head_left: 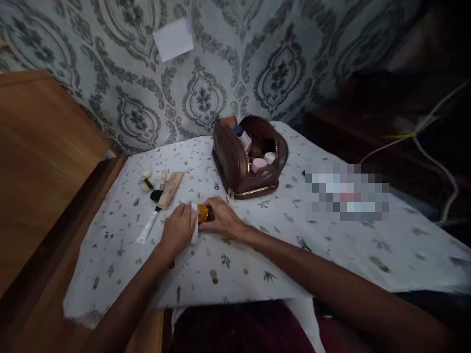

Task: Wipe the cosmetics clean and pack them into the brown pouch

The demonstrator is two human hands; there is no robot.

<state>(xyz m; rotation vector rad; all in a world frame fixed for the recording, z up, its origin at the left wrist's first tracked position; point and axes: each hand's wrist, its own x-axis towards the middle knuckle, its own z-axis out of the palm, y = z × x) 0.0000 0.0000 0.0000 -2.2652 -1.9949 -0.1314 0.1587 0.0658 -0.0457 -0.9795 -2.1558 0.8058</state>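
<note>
My right hand [225, 218] is closed around a small amber bottle [202, 214] with a dark end, which lies on its side between my hands. My left hand [177, 229] grips a white cloth or tissue [195, 236] and presses it against the bottle's left end. That end is hidden under the white piece. Just beyond my left hand lie a beige squeeze tube [171, 190], a white tube with a black tip [147, 227] and a round black item [156, 195]. A brown cosmetic bag [235, 164] stands unzipped beyond my right hand, with several bottles and jars inside.
Small pale and green containers [146, 185] sit at the far left of the patterned tablecloth [257, 264]. A blurred-out item [346, 192] lies on the right. Wooden furniture [47, 171] borders the left side; a white cable [437, 157] hangs at right.
</note>
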